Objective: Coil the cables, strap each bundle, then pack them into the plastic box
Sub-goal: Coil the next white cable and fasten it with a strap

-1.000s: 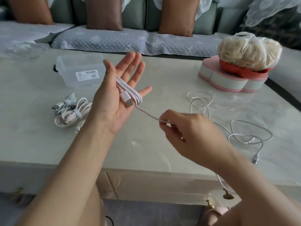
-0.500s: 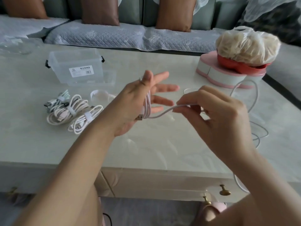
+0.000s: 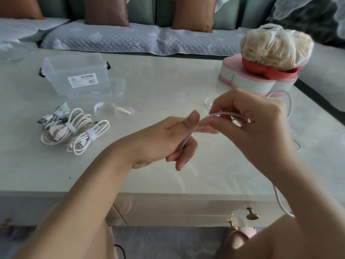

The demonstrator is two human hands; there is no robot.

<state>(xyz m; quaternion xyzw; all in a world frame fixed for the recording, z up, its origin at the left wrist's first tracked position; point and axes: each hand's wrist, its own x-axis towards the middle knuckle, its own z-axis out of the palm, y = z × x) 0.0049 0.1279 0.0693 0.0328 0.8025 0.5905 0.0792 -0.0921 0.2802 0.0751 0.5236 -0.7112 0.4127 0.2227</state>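
White and thin, the loose cable [image 3: 222, 114] arches between the two hands above the near half of the glossy pale table [image 3: 168, 81]. The left hand [image 3: 164, 141] has its back to the camera, thumb raised and fingers curled in around the cable, which runs down across its palm side; how many turns lie in that hand cannot be told. The right hand [image 3: 257, 126] is just beside it, a little higher, pinching the cable between thumb and fingertips. Behind the right hand the rest of the cable loops over the tabletop and one length hangs over the near edge by the right forearm. To the left lie three strapped bundles [image 3: 69, 128] touching each other: a green one, a cream one and a braided white one, each with a pale band round its middle. A spare strap [image 3: 112, 109] lies apart from them, nearer the centre. Beyond stands the clear plastic box [image 3: 56, 75], open, with its lid [image 3: 116, 86] flat beside it. At the far right a pink heart-shaped tin [image 3: 248, 81] carries a red bowl [image 3: 268, 71] and a filled plastic bag [image 3: 276, 47]. A sofa [image 3: 130, 36] runs behind the table.
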